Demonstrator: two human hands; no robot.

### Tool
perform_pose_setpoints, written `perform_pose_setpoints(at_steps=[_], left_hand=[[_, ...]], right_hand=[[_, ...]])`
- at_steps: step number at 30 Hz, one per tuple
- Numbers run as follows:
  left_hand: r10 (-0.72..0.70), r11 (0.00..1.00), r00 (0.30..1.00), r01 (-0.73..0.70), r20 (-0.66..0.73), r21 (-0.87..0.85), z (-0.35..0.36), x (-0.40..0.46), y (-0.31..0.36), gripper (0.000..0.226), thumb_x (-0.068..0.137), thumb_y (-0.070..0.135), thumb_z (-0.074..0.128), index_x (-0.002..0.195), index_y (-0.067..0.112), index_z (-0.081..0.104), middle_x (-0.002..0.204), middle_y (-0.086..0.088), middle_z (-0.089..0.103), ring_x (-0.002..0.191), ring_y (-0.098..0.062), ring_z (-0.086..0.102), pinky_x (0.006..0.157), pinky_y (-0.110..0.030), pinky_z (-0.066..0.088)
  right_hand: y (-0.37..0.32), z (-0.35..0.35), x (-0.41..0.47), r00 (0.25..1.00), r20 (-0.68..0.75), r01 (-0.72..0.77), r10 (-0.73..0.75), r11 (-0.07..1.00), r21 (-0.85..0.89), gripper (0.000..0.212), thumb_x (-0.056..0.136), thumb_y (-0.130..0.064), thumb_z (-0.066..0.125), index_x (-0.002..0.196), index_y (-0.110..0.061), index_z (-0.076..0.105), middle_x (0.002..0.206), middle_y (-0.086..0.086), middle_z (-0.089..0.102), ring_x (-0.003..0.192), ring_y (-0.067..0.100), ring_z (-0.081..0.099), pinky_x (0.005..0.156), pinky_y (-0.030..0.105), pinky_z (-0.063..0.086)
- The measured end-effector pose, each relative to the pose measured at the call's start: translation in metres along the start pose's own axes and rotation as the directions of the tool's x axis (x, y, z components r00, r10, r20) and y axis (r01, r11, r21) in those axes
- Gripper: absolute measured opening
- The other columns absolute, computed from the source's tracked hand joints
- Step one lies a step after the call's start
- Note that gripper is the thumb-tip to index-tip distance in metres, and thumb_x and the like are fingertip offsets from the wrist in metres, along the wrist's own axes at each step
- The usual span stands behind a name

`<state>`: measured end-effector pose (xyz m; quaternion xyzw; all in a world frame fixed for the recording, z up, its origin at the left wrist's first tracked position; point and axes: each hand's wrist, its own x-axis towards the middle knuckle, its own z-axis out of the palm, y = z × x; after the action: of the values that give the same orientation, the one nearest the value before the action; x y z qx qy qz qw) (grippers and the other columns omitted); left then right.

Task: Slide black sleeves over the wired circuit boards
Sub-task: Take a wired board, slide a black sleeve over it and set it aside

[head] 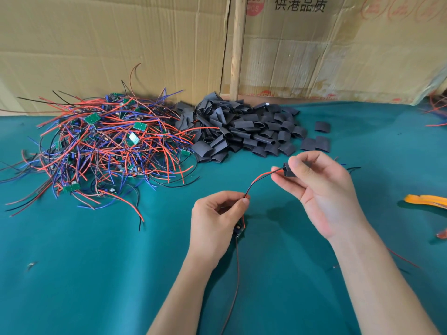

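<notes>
Right hand [319, 187] up above the green surface [96, 274], thumb and fingers pinching a black sleeve [289, 169], with a red and black wire pair [260, 178] entering its left end. Left hand [217, 218] lower down, fingertips pinching that same wire pair, a small circuit board [239, 232] hanging just under the palm. Behind, a tangle of wired boards [104, 146] on the left, touching a heap of black sleeves [244, 131] beside it.
</notes>
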<state>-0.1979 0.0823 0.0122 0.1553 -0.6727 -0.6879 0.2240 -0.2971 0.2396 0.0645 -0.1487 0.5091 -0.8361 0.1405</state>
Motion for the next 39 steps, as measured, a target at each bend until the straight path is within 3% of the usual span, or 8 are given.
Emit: perform_pose_setpoints(at_steps=[11,21,24,28,31,33,35,39], left_hand=[[0.013,1.000,1.000,-0.013,0.017,0.014,0.000,0.000,-0.002,0.017,0.088,0.009,0.076,0.081,0.024,0.080,0.076,-0.014,0.073,0.060,-0.012,0.056,0.053,-0.015,0.047],[0.031,0.999,0.989,-0.036,0.142,0.039,-0.003,-0.001,0.001,0.016,0.088,0.009,0.076,0.101,0.018,0.075,0.077,-0.001,0.075,0.062,-0.011,0.061,0.060,-0.023,0.053],[0.053,0.998,0.984,-0.060,0.173,0.033,-0.004,-0.001,0.002,0.020,0.089,0.010,0.076,0.104,0.022,0.072,0.079,-0.006,0.074,0.063,-0.020,0.062,0.057,-0.030,0.055],[0.081,0.994,0.976,-0.093,0.204,0.054,-0.004,-0.003,0.003,0.020,0.089,0.024,0.073,0.109,0.026,0.072,0.091,-0.013,0.074,0.082,-0.042,0.067,0.070,-0.051,0.055],[0.113,0.991,0.982,-0.122,0.150,0.058,-0.003,-0.003,0.002,0.017,0.091,0.024,0.073,0.107,0.029,0.073,0.087,-0.003,0.075,0.077,-0.037,0.065,0.059,-0.036,0.057],[0.123,0.988,0.985,-0.133,0.120,0.083,-0.003,-0.003,0.000,0.012,0.093,0.021,0.071,0.102,0.030,0.074,0.077,0.006,0.070,0.060,-0.019,0.057,0.050,-0.024,0.050],[0.108,0.989,0.987,-0.119,0.116,0.088,-0.003,-0.003,-0.002,0.008,0.095,0.021,0.069,0.094,0.027,0.074,0.074,0.001,0.068,0.055,-0.009,0.052,0.047,-0.024,0.049],[0.079,0.995,0.988,-0.085,0.129,0.046,-0.002,-0.002,-0.001,0.008,0.096,0.017,0.068,0.090,0.020,0.072,0.075,-0.004,0.070,0.058,-0.010,0.055,0.052,-0.025,0.050]], right_hand=[[0.005,-0.002,0.000,0.999,-0.002,0.040,-0.042,0.978,-0.206,0.028,0.071,-0.017,0.084,0.090,-0.005,0.066,0.082,0.007,0.058,0.080,0.033,0.071,0.079,0.039,0.061],[0.025,0.007,-0.001,0.992,0.076,-0.055,0.097,0.904,-0.425,0.053,0.049,-0.030,0.094,0.098,-0.031,0.072,0.087,0.006,0.071,0.073,0.020,0.058,0.053,0.026,0.044],[0.029,0.008,0.000,0.990,0.039,-0.110,0.133,0.925,-0.362,0.053,0.046,-0.023,0.093,0.093,-0.030,0.070,0.081,0.004,0.071,0.069,0.015,0.059,0.052,0.024,0.043],[0.036,0.016,-0.004,0.972,0.069,-0.193,0.224,0.930,-0.312,0.043,0.056,-0.008,0.086,0.090,-0.019,0.064,0.079,0.004,0.071,0.068,0.015,0.062,0.056,0.024,0.042],[0.034,0.020,-0.005,0.968,0.072,-0.221,0.242,0.951,-0.217,0.022,0.067,-0.013,0.083,0.083,-0.018,0.068,0.082,0.009,0.069,0.065,0.015,0.058,0.057,0.025,0.042],[0.034,0.022,-0.005,0.972,0.040,-0.222,0.230,0.963,-0.155,0.016,0.075,-0.017,0.083,0.081,-0.016,0.068,0.078,0.007,0.067,0.060,0.014,0.055,0.054,0.025,0.041],[0.035,0.021,-0.005,0.984,0.001,-0.174,0.177,0.972,-0.160,0.012,0.083,-0.009,0.081,0.083,-0.012,0.069,0.074,0.007,0.065,0.059,0.015,0.053,0.056,0.027,0.041],[0.030,0.020,-0.007,0.997,-0.034,-0.076,0.071,0.981,-0.178,0.016,0.083,0.002,0.078,0.092,-0.010,0.071,0.072,0.005,0.066,0.062,0.017,0.057,0.059,0.026,0.047]])
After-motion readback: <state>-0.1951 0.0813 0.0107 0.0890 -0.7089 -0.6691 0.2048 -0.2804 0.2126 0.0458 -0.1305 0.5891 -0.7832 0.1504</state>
